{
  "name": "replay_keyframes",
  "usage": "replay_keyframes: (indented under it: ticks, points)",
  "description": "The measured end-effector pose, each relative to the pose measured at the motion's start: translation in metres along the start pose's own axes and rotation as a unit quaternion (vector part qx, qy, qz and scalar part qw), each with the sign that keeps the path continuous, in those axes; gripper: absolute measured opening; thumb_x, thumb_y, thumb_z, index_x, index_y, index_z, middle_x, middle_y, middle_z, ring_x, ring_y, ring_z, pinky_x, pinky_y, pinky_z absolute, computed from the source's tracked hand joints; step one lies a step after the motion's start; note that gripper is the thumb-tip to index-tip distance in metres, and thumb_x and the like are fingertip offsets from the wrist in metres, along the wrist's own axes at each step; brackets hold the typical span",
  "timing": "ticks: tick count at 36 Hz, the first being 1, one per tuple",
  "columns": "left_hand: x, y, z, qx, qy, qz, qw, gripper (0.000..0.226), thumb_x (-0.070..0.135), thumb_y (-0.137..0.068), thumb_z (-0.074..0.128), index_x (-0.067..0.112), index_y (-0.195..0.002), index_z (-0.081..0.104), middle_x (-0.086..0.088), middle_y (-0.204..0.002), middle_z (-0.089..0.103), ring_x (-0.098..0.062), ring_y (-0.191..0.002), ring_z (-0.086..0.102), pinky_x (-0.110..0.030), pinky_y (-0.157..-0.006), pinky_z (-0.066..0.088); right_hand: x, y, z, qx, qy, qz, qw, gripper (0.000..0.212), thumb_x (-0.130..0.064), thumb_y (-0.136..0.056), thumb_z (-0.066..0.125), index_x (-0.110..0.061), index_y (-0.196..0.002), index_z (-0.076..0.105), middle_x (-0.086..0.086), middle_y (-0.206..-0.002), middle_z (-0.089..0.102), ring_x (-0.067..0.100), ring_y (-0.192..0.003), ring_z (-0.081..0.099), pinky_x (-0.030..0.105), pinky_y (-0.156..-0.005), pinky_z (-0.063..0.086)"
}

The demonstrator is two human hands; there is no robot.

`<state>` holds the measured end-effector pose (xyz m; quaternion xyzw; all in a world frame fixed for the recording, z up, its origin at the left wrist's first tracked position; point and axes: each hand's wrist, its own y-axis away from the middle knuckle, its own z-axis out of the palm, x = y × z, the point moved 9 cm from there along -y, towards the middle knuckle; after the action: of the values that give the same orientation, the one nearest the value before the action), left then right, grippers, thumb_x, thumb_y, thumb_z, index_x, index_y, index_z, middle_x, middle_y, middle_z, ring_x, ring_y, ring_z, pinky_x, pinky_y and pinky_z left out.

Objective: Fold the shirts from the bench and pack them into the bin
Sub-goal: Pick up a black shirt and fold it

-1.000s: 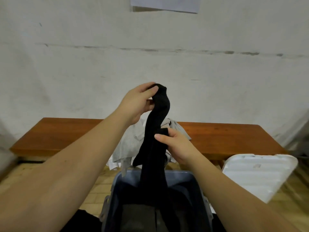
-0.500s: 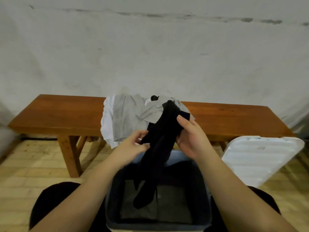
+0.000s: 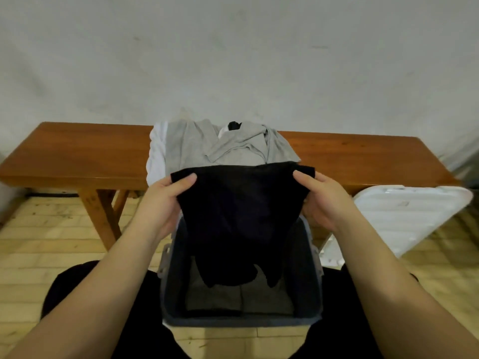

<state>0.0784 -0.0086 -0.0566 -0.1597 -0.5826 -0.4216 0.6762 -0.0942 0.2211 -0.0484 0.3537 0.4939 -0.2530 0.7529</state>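
Observation:
A black shirt (image 3: 241,216) hangs spread out over the blue-grey bin (image 3: 241,318), its lower end dangling inside. My left hand (image 3: 162,200) pinches its upper left corner and my right hand (image 3: 324,199) pinches the upper right corner. A folded grey garment (image 3: 241,297) lies at the bottom of the bin. On the wooden bench (image 3: 77,156) behind, a heap of grey and white shirts (image 3: 207,149) sits in the middle, with a bit of black cloth showing at its top.
The bin's white lid (image 3: 404,218) leans against the bench at the right. The bin stands on a light brick floor (image 3: 44,242) between my dark-clad knees. A pale wall rises behind the bench.
The black shirt was a bunched vertical strip held high, then lowered. Now both hands have moved apart and stretch it wide by its upper corners over the bin.

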Motion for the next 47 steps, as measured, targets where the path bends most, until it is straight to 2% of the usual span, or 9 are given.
replay_keyframes:
  ticks: [4,9,12,16,21,30,40,42,47]
  points:
    - [0.015,-0.006,-0.017,0.027,-0.012,-0.005,1.000,0.029,0.018,-0.092,0.064,0.006,-0.118,0.067,-0.009,-0.116,0.071,-0.024,-0.110,0.067,-0.041,-0.100,0.048,-0.002,-0.001,-0.043,0.090,0.041,0.011,0.995,0.019,-0.020,-0.097,0.060,-0.010,-0.111,0.068,0.001,-0.093,0.076,0.016,-0.084,0.074,0.025,-0.061,0.055]
    - [0.035,-0.010,-0.034,0.053,-0.019,-0.020,0.998,0.028,0.019,-0.096,0.058,0.009,-0.121,0.065,-0.005,-0.111,0.073,-0.020,-0.103,0.070,-0.031,-0.079,0.054,-0.006,-0.006,-0.083,0.135,0.063,0.011,0.989,0.014,-0.018,-0.100,0.055,-0.013,-0.102,0.068,0.000,-0.091,0.077,0.017,-0.088,0.073,0.031,-0.076,0.055]
    - [0.047,-0.014,-0.047,0.060,-0.040,-0.024,0.997,0.031,0.022,-0.097,0.056,0.011,-0.125,0.062,-0.004,-0.114,0.072,-0.021,-0.109,0.068,-0.035,-0.086,0.051,-0.008,-0.008,-0.100,0.152,0.061,0.010,0.986,0.015,-0.018,-0.101,0.052,-0.015,-0.105,0.066,-0.001,-0.094,0.077,0.016,-0.092,0.073,0.034,-0.085,0.053]
    - [0.064,-0.017,-0.063,0.066,-0.086,-0.012,0.994,0.032,0.026,-0.097,0.055,0.015,-0.127,0.061,-0.002,-0.117,0.071,-0.019,-0.111,0.066,-0.038,-0.096,0.048,-0.022,-0.008,-0.118,0.194,0.122,-0.009,0.973,0.018,-0.025,-0.102,0.051,-0.017,-0.112,0.065,-0.001,-0.103,0.073,0.015,-0.091,0.070,0.029,-0.074,0.054]
    - [0.088,-0.021,-0.075,0.073,-0.227,0.016,0.971,0.020,0.028,-0.098,0.054,0.020,-0.110,0.068,0.002,-0.103,0.075,-0.016,-0.100,0.070,-0.036,-0.087,0.051,-0.045,-0.011,-0.134,0.239,0.217,-0.031,0.946,0.023,-0.033,-0.099,0.056,-0.022,-0.116,0.066,-0.001,-0.108,0.071,0.022,-0.101,0.067,0.044,-0.086,0.058]
    - [0.121,-0.044,-0.101,0.162,-0.353,0.026,0.921,0.026,0.022,-0.094,0.061,0.012,-0.118,0.058,-0.006,-0.105,0.061,-0.020,-0.096,0.059,-0.032,-0.071,0.052,-0.057,-0.030,-0.155,0.236,0.210,0.015,0.949,0.021,-0.030,-0.096,0.062,-0.027,-0.117,0.063,0.004,-0.113,0.065,0.023,-0.106,0.063,0.039,-0.082,0.056]
    - [0.121,-0.061,-0.115,0.048,-0.346,-0.111,0.930,0.021,0.007,-0.098,0.051,0.018,-0.094,0.067,-0.015,-0.109,0.062,-0.030,-0.095,0.060,-0.039,-0.068,0.050,-0.067,-0.029,-0.148,0.170,0.067,-0.003,0.983,0.024,-0.013,-0.103,0.047,-0.024,-0.109,0.067,0.002,-0.087,0.065,0.015,-0.078,0.064,0.024,-0.056,0.056]
    - [0.124,-0.063,-0.110,0.026,-0.347,-0.102,0.932,0.034,0.002,-0.098,0.045,0.015,-0.082,0.072,-0.017,-0.108,0.061,-0.030,-0.094,0.059,-0.039,-0.071,0.050,-0.070,-0.027,-0.145,0.160,0.074,-0.007,0.984,0.027,-0.009,-0.103,0.044,-0.022,-0.106,0.068,0.002,-0.090,0.067,0.016,-0.082,0.063,0.023,-0.059,0.056]
    - [0.135,-0.060,-0.095,-0.002,-0.413,-0.048,0.909,0.030,-0.005,-0.095,0.044,0.007,-0.105,0.071,-0.014,-0.118,0.063,-0.030,-0.115,0.057,-0.044,-0.100,0.047,-0.079,-0.030,-0.137,0.109,0.105,-0.022,0.988,0.032,0.002,-0.097,0.048,-0.017,-0.111,0.070,0.008,-0.107,0.071,0.020,-0.096,0.067,0.026,-0.075,0.053]
